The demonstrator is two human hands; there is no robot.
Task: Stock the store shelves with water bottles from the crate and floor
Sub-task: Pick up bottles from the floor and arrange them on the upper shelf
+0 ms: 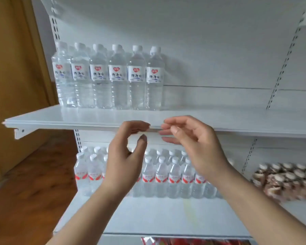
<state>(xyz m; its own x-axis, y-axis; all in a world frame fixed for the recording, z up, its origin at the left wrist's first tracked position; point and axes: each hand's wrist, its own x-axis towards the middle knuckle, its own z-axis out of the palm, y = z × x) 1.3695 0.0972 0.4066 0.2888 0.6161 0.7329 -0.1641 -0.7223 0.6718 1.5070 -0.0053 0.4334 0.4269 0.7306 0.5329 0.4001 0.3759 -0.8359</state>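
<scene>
Several tall clear water bottles point(117, 76) with white caps and white labels stand in rows at the left of the upper white shelf point(237, 119). On the lower shelf point(166, 216), several smaller bottles with red labels point(173, 175) stand in rows. My left hand point(125, 160) and my right hand point(194, 140) hover in front of the upper shelf's front edge, fingers loosely curved, holding nothing. My hands are close together but apart. No crate is in view.
Brown-capped jars or packs point(288, 179) sit at the right of the lower shelf. Red packaging point(184, 242) shows on a shelf below. A wooden floor point(30, 183) and a tan wall point(12, 68) lie to the left. The upper shelf's right part is bare.
</scene>
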